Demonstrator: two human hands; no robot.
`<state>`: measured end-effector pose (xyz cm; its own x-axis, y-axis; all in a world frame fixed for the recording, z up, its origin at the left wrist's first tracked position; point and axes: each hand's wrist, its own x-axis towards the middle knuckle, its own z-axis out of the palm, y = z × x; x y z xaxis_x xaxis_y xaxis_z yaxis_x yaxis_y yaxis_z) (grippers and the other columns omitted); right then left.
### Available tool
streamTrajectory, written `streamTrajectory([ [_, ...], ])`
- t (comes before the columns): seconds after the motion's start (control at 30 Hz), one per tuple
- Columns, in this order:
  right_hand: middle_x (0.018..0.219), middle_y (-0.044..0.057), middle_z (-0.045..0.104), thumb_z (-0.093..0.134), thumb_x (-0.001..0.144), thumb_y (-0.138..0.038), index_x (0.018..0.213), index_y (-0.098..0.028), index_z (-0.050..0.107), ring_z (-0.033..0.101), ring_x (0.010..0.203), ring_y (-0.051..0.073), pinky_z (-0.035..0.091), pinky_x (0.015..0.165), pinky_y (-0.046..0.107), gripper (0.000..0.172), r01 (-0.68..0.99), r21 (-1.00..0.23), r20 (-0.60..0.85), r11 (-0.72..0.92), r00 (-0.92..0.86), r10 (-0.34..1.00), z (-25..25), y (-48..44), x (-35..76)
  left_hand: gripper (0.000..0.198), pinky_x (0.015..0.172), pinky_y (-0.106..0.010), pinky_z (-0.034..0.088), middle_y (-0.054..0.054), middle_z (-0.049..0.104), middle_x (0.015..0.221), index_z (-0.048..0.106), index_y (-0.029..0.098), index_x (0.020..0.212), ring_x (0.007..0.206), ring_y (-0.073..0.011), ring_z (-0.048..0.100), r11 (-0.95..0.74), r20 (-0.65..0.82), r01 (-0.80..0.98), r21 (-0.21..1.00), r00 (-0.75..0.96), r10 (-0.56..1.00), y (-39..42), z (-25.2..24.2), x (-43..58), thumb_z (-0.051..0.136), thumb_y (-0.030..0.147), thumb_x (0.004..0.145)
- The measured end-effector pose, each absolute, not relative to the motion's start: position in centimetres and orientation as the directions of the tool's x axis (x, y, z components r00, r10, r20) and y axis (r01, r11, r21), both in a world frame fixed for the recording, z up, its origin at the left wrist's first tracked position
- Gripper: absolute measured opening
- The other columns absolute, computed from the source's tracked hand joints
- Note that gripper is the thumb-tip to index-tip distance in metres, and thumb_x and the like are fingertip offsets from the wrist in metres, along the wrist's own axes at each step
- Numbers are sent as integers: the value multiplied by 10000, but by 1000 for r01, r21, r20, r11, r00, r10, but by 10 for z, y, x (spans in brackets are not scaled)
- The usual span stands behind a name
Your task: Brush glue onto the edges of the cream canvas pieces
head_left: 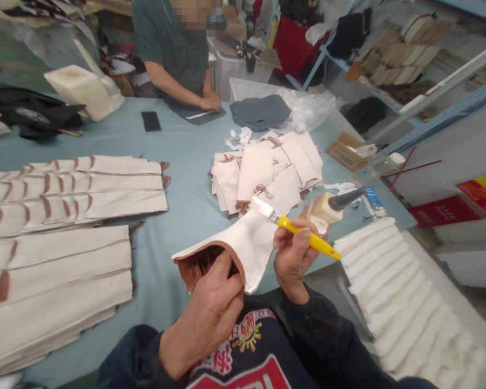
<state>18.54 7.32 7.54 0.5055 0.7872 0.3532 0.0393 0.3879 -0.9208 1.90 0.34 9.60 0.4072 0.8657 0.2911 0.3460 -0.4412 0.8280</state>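
Note:
My left hand (210, 310) is closed on the rim of a cream fabric pouch (249, 248), with fingers reaching into its brown-lined opening. The pouch tilts towards me above the table's front edge. In my right hand (295, 259) is a paintbrush (308, 237) with a yellow handle, held between thumb and fingers. Its pale bristles point up and left, over the pouch's far side. Just behind that hand stands a stained, yellowish container (324, 212) with a dark handle sticking out. Beyond the pouch lies a heap of similar cream pouches (255, 170) with brown ties.
Overlapping rows of cream pouches (117, 186) cover the table's left side. Folded white fabric (409, 302) is stacked at right. Across the table (186, 156), another person's hands (210, 102) rest on dark fabric. A cardboard box (348, 151) and a clear jar (389, 163) stand at the right edge.

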Motion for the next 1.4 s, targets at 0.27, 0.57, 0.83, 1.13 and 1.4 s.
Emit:
streamTrajectory([
  [0.27, 538, -75, 548, 712, 814, -579, 820, -219, 619, 462, 397, 101, 314, 357, 212, 372, -86, -952, 176, 293, 628, 758, 94, 70, 195, 397, 1124, -551, 514, -271, 483, 1527, 698, 129, 1178, 1445, -369, 483, -534, 424, 526, 661, 326, 845, -9, 57, 16, 435, 18, 902],
  [0.57, 505, -60, 560, 767, 724, -526, 777, -216, 657, 493, 420, 118, 336, 355, 202, 333, -254, -954, 6, 158, 511, 859, 90, 77, 178, 319, 1010, -413, 530, -141, 717, 1131, 700, 189, 997, 1080, -257, 676, -83, 126, 434, 897, -71, 990, -15, 80, -32, 382, 164, 1010],
  [0.83, 526, -60, 576, 798, 748, -556, 829, -186, 656, 483, 422, 89, 365, 387, 188, 405, -321, -946, -79, 42, 357, 931, 87, 74, 151, 304, 633, -303, 351, 35, 450, 672, 375, 259, 685, 660, -172, 473, 116, 21, 471, 875, -275, 961, -14, 97, -85, 439, 247, 982],
  [1.13, 533, -68, 577, 804, 736, -512, 848, -184, 653, 471, 423, 81, 354, 394, 188, 379, -334, -942, -138, -33, 297, 945, 83, 70, 142, 201, 758, -351, 353, -27, 609, 792, 531, 244, 789, 777, -220, 561, 193, -56, 390, 900, -337, 940, -43, 105, -74, 485, 270, 983],
  [1.4, 520, -87, 552, 796, 732, -567, 849, -197, 644, 431, 407, 75, 329, 388, 185, 416, -328, -944, -110, -31, 225, 968, 85, 71, 126, 254, 671, -300, 430, -3, 662, 709, 651, 199, 818, 696, -198, 586, 319, -311, -33, 947, -344, 886, -30, 92, -142, 687, 450, 801],
])
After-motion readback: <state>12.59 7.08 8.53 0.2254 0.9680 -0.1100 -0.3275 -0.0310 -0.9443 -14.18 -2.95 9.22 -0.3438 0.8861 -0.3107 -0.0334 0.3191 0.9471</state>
